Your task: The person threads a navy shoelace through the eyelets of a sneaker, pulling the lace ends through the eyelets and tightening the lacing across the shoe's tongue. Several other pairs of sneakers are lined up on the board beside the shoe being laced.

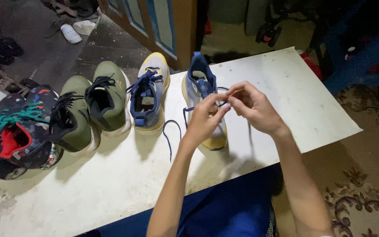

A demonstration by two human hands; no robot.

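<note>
A blue and yellow sneaker (199,81) lies on the white table (110,175), toe toward me. Over its front part, my left hand (203,120) and my right hand (253,107) meet and pinch its dark blue lace (170,134) between the fingertips. One loose end of the lace trails down onto the table at the left of the shoe. The shoe's front is partly hidden under my hands.
The matching blue and yellow sneaker (149,94) stands to the left, then two olive green sneakers (91,107) and a dark patterned pair with red lining and teal laces (16,131). A wooden door (163,26) rises behind the table. Patterned carpet (365,184) lies at the right.
</note>
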